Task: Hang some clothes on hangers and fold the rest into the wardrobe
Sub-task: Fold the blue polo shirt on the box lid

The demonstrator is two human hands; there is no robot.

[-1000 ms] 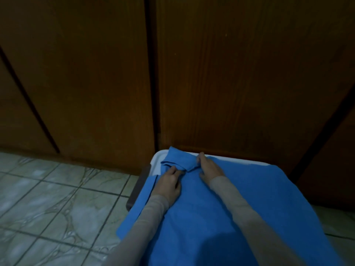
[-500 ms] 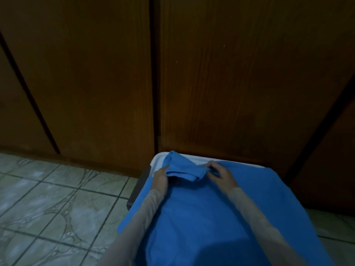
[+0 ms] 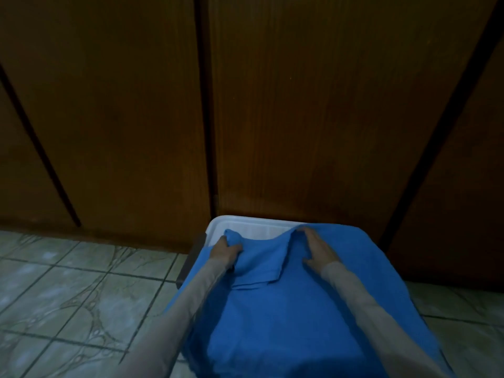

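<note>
Basically one head view. Blue shirt (image 3: 286,309) lies spread over a white bin (image 3: 245,227) on the floor, right against the closed wardrobe doors (image 3: 313,105); its long axis runs near to far, collar end far. Left hand (image 3: 225,249) has fingers curled round a bunched bit of fabric at the far left. Right hand (image 3: 317,248) lies flat, fingers straight, pressing the far right shoulder area. Collar flap sits between both hands, left hand nearer it, so the fold likely goes from left.
</note>
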